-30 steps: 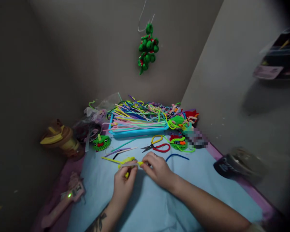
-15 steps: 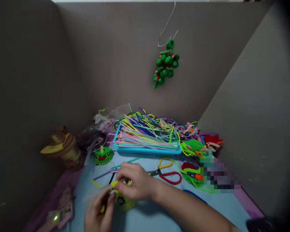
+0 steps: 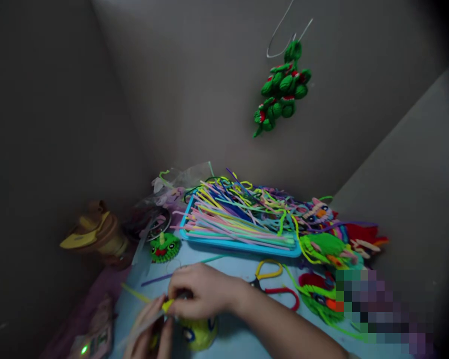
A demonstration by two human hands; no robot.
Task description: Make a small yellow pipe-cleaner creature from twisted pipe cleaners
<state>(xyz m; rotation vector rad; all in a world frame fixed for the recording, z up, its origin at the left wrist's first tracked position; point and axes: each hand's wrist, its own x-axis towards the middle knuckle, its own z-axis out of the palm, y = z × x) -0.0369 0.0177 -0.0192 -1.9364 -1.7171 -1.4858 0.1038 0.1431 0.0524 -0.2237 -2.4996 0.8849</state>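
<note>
My left hand (image 3: 147,329) is closed at the bottom, its fingers curled round a yellow pipe cleaner (image 3: 133,292) whose end sticks out to the left. A blurred whitish strip crosses its fingers. My right hand (image 3: 200,291) meets it from the right, with thumb and fingers pinching a yellow fuzzy bit (image 3: 167,305) at the left hand's fingertips. Just below the right hand stands a yellow fuzzy figure (image 3: 200,335) with blue-ringed eyes, its top partly hidden. Scissors (image 3: 269,269) with one yellow and one red handle lie behind the right forearm.
A blue tray (image 3: 243,248) of pipe cleaners stands at the back. A green figure (image 3: 165,248) sits left of it; more colourful figures (image 3: 327,249) lie right. A glue gun (image 3: 93,339) with a green light lies at left. A green ornament (image 3: 282,89) hangs above.
The view has tilted and shifted, so the tray and ornament appear farther right. Both hands keep together at the yellow piece, and more of the yellow figure's eyes shows.
</note>
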